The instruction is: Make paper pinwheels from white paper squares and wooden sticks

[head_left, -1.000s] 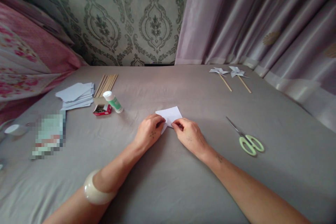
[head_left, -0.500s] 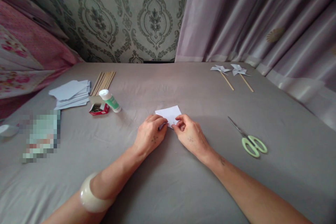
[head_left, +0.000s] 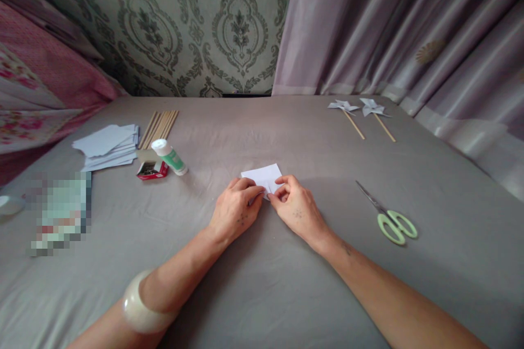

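A small white sheet of paper (head_left: 264, 175) lies in the middle, its near edge between my two hands. My left hand (head_left: 237, 204) pinches the near left edge, thumb and fingers closed on it. On the other side my right hand (head_left: 297, 204) grips the near right part with thumb and forefinger, its other fingers curled. The fingertips almost meet and hide the paper's near corner. Scissors (head_left: 387, 215) with pale green handles rest to the right of my right hand, blades partly apart.
At the left are a stack of cut paper (head_left: 106, 147), wooden sticks (head_left: 159, 130), a leaning glue stick (head_left: 170, 157) and a red box (head_left: 152, 170) of small metal pieces. Two paper pinwheels (head_left: 372, 108) on sticks lie at the back right. A blurred patch (head_left: 61, 212) is at the far left.
My left fingertips have slid slightly right along the paper's near edge, closer to my right hand. The view has shifted a little; the other things stay in place.
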A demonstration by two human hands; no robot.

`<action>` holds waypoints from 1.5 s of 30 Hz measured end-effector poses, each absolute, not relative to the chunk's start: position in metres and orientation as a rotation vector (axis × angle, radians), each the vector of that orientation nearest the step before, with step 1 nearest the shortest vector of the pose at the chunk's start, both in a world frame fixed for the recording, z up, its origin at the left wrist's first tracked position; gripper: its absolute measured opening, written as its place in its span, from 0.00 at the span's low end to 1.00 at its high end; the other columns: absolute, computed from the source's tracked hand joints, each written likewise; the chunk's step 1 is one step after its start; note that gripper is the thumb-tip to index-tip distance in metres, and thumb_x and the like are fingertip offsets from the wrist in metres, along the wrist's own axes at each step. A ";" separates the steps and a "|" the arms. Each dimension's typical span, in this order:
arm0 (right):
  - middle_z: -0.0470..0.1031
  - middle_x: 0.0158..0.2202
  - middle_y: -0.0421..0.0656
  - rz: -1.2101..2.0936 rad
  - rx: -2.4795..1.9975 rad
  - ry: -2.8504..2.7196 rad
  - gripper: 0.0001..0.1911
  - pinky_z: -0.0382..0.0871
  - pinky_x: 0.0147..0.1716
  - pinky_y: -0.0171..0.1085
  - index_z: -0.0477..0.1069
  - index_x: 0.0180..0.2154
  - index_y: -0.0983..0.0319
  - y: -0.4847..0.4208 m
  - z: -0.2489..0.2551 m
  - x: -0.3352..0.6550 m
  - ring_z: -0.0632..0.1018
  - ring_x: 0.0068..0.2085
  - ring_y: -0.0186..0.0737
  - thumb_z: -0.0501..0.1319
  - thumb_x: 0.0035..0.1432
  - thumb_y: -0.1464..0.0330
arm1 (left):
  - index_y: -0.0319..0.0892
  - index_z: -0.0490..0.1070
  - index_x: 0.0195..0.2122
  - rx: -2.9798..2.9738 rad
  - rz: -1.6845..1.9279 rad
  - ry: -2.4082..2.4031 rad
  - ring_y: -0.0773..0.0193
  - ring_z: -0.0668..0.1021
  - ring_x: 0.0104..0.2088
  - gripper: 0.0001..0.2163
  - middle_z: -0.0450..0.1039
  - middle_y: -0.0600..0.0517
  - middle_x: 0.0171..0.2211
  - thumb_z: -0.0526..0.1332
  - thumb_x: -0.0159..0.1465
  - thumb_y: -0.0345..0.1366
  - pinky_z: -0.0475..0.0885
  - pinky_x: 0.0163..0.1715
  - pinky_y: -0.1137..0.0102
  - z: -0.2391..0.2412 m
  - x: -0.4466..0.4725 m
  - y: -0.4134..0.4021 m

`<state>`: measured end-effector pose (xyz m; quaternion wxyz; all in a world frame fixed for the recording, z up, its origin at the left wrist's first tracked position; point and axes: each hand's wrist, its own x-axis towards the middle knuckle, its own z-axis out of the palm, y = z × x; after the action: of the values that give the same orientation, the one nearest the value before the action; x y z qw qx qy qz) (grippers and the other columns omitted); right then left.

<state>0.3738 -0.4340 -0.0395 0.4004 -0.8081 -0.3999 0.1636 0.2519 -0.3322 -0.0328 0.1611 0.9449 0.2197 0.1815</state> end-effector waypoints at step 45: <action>0.77 0.26 0.39 0.410 -2.060 -0.985 0.13 0.66 0.31 0.35 0.65 0.41 0.60 -0.432 -0.038 0.373 0.77 0.28 0.37 0.61 0.51 0.70 | 0.46 0.76 0.44 2.869 0.432 0.571 0.60 0.71 0.38 0.13 0.71 0.48 0.39 0.53 0.66 0.33 0.70 0.40 0.65 -0.030 0.256 -0.334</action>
<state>0.3734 -0.4323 -0.0378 0.3992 -0.8141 -0.3893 0.1621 0.2564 -0.3336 -0.0302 0.0920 0.9661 0.1922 0.1455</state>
